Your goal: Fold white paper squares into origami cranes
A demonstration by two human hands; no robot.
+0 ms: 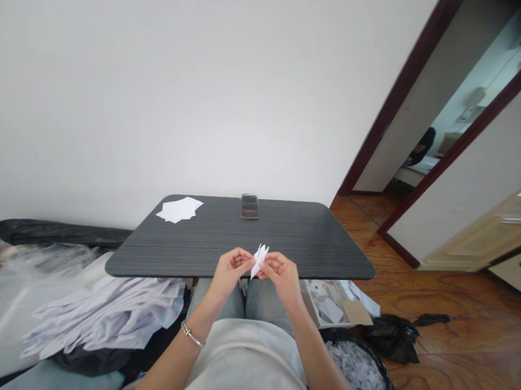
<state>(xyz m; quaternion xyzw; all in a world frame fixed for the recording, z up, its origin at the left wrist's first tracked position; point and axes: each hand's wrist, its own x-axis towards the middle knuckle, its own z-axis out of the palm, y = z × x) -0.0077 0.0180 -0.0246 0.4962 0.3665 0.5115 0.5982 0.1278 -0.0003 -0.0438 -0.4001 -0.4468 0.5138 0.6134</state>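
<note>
A small folded piece of white paper point(259, 261) with several pointed tips is pinched between my two hands, just above the front edge of the dark table point(210, 232). My left hand point(233, 267) grips its left side between thumb and fingers. On the other side my right hand point(282, 271) pinches the lower right part, thumb in front. The points of the paper stick up and away from me. A loose pile of white paper sheets point(180, 209) lies at the table's far left corner.
A phone point(249, 206) stands at the table's back edge by the wall. To the left lies a heap of white cloth or paper point(113, 313). Right of my legs are a box point(330, 308) with paper pieces and a black bag point(357, 364) full of white folded pieces.
</note>
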